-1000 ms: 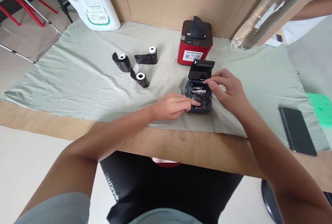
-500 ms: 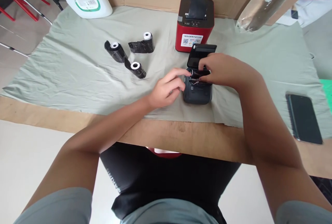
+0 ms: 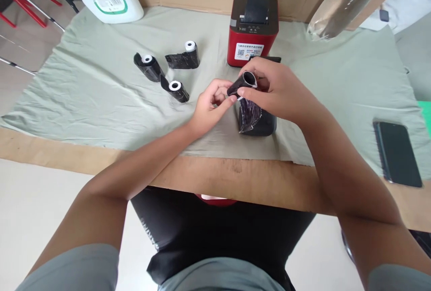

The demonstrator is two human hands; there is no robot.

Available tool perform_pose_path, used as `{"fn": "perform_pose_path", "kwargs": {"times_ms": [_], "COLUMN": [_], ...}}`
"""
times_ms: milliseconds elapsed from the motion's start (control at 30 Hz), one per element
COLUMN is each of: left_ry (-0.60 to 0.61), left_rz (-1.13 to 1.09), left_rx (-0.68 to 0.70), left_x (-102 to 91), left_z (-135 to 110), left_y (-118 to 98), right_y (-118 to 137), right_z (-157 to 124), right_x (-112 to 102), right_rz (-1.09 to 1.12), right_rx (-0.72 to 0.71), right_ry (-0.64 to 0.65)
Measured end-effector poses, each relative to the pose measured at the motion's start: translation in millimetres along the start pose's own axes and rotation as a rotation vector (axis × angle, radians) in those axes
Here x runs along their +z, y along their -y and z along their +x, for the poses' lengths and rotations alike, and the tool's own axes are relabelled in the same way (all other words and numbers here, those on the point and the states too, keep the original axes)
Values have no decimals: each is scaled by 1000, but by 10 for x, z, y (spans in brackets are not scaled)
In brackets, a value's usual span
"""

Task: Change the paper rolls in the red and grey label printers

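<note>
Phone (image 3: 397,154) lies on the cloth (image 3: 107,116) at right of frame. At centre, the left hand (image 3: 213,102) pinches the lower-left end of a black roll (image 3: 239,88); the right hand (image 3: 276,86) grips its upper part. Long axis slants lower left to upper right, hollow end facing up and right. Its loose tail (image 3: 249,116) hangs across the dark case (image 3: 267,125), and the right hand obstructs the case's upper part. Three rolls (image 3: 175,91) stand left of centre; beyond, a red printer (image 3: 251,41), upper centre.
</note>
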State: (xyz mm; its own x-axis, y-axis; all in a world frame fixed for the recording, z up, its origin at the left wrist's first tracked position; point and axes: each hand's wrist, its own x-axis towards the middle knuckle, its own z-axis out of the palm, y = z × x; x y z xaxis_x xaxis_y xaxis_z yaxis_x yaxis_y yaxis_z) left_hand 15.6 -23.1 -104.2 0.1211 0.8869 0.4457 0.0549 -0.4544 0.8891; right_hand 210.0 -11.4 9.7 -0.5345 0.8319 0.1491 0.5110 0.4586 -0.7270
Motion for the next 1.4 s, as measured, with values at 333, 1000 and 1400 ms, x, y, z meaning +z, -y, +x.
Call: {"fn": "perform_pose_path", "kwargs": {"times_ms": [333,1000,1400], "left_ry": [306,312,49], "left_rz": [208,338,244], "left_rx": [-134,23,38], "left_x": [-5,-45,-31], "left_z": [28,-25,-21], "left_y": [-108,-85,-100], "right_y": [320,447,3], "right_z": [894,1201,-80], "right_x": [152,1058,167], "right_rz": [-281,-646,-461], "right_rx": [-150,-415,-203], "right_ry": [-245,313,-220]}}
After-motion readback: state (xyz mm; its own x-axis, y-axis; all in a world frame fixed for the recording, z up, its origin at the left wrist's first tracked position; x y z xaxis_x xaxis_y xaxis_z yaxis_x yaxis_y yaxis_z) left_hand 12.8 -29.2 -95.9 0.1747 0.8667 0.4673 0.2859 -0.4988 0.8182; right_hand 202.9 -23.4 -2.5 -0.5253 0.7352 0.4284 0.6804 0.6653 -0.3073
